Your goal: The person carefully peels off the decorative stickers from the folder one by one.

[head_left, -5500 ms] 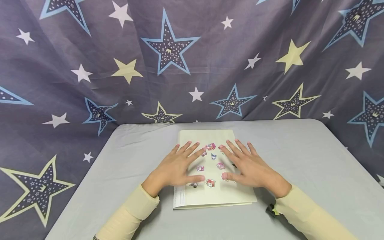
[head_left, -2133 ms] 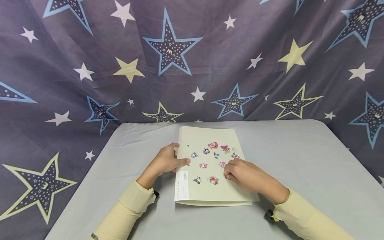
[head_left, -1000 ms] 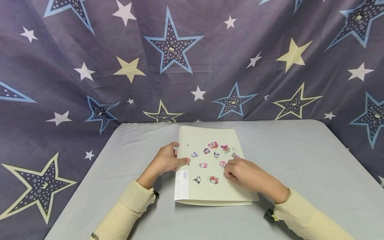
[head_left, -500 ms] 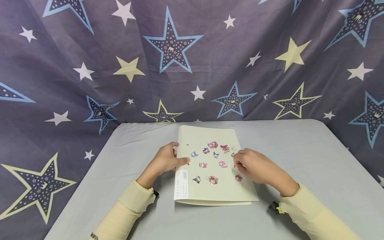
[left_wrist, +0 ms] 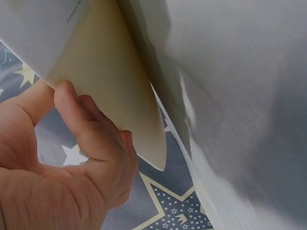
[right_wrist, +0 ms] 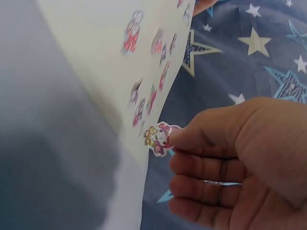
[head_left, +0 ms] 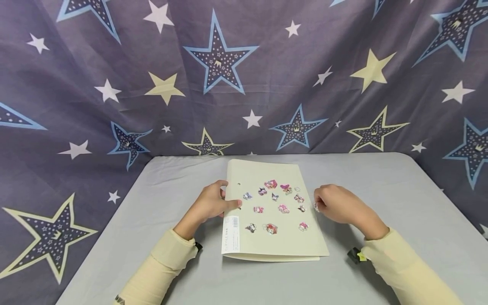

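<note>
A cream clip file (head_left: 267, 245) lies on the grey-covered table, several small cartoon stickers (head_left: 271, 228) scattered over its cover. My left hand (head_left: 209, 202) grips its spine side, thumb on the cover; in the left wrist view the fingers curl against the file (left_wrist: 115, 86). Just off the file's right edge is my right hand (head_left: 341, 206), slightly above the table. Between its thumb and forefinger it pinches a pink-and-white cartoon sticker (right_wrist: 161, 139), plain in the right wrist view, while the other fingers are curled. Only a sliver of that sticker shows in the head view.
A white printed label (head_left: 231, 235) runs along the lower left of the cover. Behind the table (head_left: 183, 173) hangs a dark curtain (head_left: 244, 101) printed with stars. A small black object with a yellow-green patch (head_left: 355, 255) is under the right cuff.
Both hands were spread over the file; the left went to its spine. The right hand worked among the stickers at the right side, then moved rightward off the file with one sticker pinched.
</note>
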A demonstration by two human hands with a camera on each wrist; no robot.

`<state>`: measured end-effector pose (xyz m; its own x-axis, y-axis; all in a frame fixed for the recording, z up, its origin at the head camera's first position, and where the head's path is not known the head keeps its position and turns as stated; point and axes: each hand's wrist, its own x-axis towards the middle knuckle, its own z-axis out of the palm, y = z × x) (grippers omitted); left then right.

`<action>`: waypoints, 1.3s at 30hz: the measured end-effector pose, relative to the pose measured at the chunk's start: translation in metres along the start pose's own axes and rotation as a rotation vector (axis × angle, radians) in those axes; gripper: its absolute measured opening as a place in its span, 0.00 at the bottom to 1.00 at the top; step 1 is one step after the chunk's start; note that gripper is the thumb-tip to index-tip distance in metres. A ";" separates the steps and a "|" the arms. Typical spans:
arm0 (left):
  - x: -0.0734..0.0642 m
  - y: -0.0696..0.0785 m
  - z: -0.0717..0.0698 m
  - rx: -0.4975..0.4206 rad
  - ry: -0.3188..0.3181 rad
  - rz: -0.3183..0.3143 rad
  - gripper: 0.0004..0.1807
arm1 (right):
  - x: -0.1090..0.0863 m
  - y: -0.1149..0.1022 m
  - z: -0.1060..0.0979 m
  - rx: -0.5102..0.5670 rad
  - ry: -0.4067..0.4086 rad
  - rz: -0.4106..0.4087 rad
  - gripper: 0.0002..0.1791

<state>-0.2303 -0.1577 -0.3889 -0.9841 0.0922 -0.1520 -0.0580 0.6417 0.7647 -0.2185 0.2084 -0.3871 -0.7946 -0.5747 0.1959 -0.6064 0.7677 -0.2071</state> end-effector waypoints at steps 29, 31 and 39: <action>0.001 -0.001 0.001 -0.022 0.003 0.005 0.48 | 0.002 0.012 0.011 -0.014 -0.117 0.099 0.19; 0.001 -0.001 0.001 -0.024 0.002 0.005 0.48 | 0.003 0.010 0.012 -0.026 -0.071 0.067 0.18; 0.001 -0.002 0.001 -0.015 0.006 0.002 0.48 | 0.006 -0.002 0.021 -0.040 0.002 0.039 0.21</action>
<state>-0.2313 -0.1580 -0.3911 -0.9852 0.0891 -0.1465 -0.0582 0.6297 0.7747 -0.2227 0.1972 -0.4056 -0.8178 -0.5432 0.1903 -0.5728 0.8006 -0.1762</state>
